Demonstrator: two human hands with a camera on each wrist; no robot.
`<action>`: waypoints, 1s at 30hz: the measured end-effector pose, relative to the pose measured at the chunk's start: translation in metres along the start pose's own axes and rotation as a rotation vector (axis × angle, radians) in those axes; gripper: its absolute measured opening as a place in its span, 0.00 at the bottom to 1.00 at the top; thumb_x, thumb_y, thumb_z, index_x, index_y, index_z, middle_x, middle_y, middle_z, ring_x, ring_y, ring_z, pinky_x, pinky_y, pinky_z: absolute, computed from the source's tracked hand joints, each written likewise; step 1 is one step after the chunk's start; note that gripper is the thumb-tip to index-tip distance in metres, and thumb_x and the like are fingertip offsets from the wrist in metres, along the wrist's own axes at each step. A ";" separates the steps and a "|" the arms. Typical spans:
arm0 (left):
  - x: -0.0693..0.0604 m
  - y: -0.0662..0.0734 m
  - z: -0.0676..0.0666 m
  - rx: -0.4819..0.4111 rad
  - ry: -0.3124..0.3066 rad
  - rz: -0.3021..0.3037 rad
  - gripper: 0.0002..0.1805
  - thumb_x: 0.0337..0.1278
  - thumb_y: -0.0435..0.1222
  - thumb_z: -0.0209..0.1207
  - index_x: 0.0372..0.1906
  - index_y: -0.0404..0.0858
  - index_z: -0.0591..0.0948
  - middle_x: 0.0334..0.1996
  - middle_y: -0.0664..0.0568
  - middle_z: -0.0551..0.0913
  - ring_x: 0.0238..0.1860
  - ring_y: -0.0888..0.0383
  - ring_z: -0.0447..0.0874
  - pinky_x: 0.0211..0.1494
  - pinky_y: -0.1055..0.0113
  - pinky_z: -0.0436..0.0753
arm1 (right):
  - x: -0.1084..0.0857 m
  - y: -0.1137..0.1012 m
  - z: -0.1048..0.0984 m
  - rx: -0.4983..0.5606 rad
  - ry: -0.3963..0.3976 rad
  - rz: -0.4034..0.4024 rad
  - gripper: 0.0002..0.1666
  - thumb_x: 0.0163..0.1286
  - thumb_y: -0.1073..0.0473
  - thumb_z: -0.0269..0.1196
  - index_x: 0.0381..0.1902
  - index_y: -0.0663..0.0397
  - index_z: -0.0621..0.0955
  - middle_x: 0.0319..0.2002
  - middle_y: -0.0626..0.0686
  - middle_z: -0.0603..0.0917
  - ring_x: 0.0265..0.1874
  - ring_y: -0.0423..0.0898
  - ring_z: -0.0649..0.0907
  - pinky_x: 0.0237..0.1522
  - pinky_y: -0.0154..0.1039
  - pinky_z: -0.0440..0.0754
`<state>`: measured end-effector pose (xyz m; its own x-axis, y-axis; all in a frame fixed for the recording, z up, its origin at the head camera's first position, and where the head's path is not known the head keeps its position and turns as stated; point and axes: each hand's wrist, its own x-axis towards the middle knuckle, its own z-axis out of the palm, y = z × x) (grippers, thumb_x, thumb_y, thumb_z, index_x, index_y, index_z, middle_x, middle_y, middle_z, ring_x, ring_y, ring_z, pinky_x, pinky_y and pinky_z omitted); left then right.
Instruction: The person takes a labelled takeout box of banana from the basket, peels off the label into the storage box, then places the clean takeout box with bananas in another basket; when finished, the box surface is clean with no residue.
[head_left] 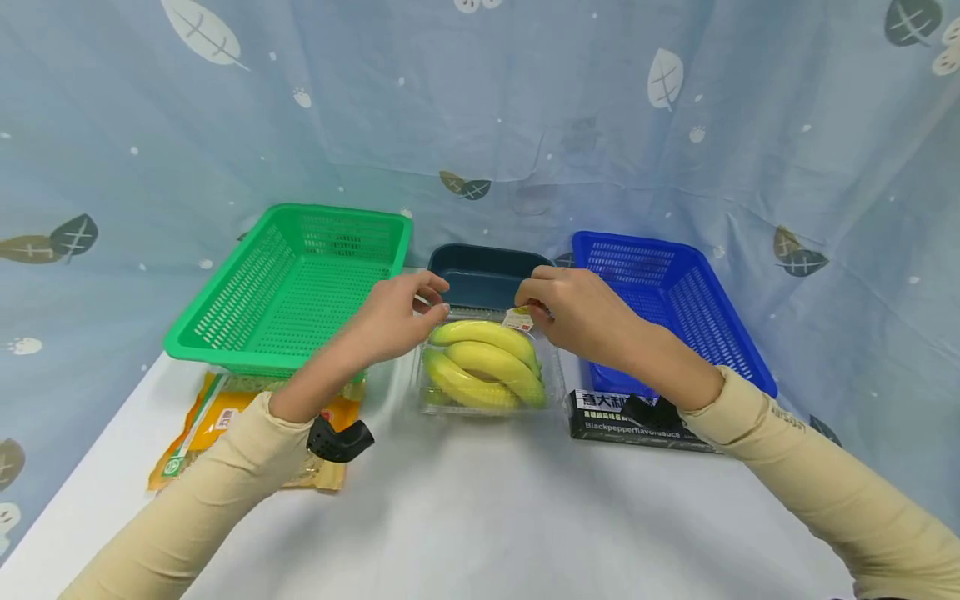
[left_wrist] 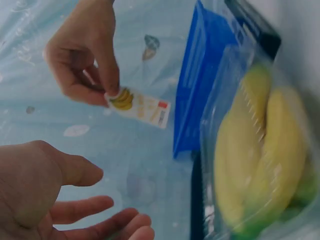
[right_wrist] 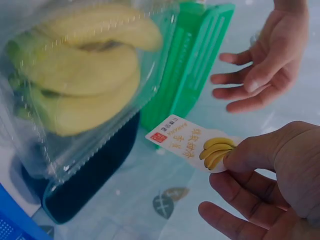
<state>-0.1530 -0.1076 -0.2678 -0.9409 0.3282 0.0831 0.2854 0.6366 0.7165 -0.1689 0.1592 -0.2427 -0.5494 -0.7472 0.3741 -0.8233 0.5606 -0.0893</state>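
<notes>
A clear plastic box of bananas (head_left: 483,367) lies on the white table, in the middle of the head view. Above its far right corner the right hand (head_left: 581,312) pinches a small white card (head_left: 519,319) between thumb and fingers. In the right wrist view the card (right_wrist: 192,145) shows printed bananas, lettering and a red square. Held over the box's far left corner, the left hand (head_left: 397,317) has its fingers loosely bent and apart, with nothing in them. The left wrist view shows this hand (left_wrist: 75,195) separate from the card (left_wrist: 140,107).
A green basket (head_left: 322,304) stands at the left, with an orange and yellow food packet (head_left: 217,417) in front. Behind the banana box is a dark teal tray (head_left: 480,287). At the right are a blue basket (head_left: 693,325) and a black sauce box (head_left: 622,427).
</notes>
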 end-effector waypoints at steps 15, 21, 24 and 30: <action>0.072 -0.016 -0.030 0.216 -0.011 -0.069 0.21 0.69 0.34 0.54 0.64 0.32 0.74 0.52 0.38 0.81 0.46 0.44 0.82 0.43 0.53 0.81 | 0.025 0.049 0.000 0.021 0.011 0.092 0.07 0.62 0.74 0.66 0.36 0.61 0.86 0.34 0.55 0.86 0.31 0.49 0.83 0.35 0.45 0.82; 0.106 -0.018 -0.030 0.289 -0.058 -0.116 0.24 0.70 0.34 0.53 0.68 0.32 0.71 0.52 0.40 0.80 0.41 0.47 0.81 0.40 0.55 0.79 | 0.034 0.067 0.001 0.021 -0.021 0.126 0.08 0.65 0.73 0.63 0.38 0.61 0.87 0.35 0.57 0.86 0.32 0.50 0.84 0.36 0.46 0.84; 0.121 -0.023 -0.030 0.319 -0.102 -0.141 0.25 0.71 0.34 0.53 0.69 0.32 0.70 0.57 0.40 0.78 0.30 0.52 0.77 0.35 0.58 0.76 | 0.040 0.075 0.004 0.026 -0.046 0.153 0.10 0.65 0.74 0.61 0.38 0.61 0.87 0.35 0.57 0.87 0.32 0.50 0.84 0.36 0.46 0.84; 0.141 -0.047 -0.026 0.362 -0.129 -0.165 0.25 0.70 0.33 0.54 0.68 0.30 0.70 0.64 0.37 0.72 0.23 0.54 0.71 0.31 0.60 0.72 | 0.052 0.083 0.016 0.037 -0.096 0.179 0.12 0.65 0.74 0.59 0.38 0.60 0.87 0.35 0.56 0.86 0.31 0.50 0.83 0.36 0.46 0.83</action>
<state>-0.3034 -0.1094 -0.2717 -0.9554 0.2716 -0.1160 0.2004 0.8847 0.4210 -0.2682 0.1610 -0.2449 -0.6973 -0.6682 0.2593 -0.7147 0.6757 -0.1807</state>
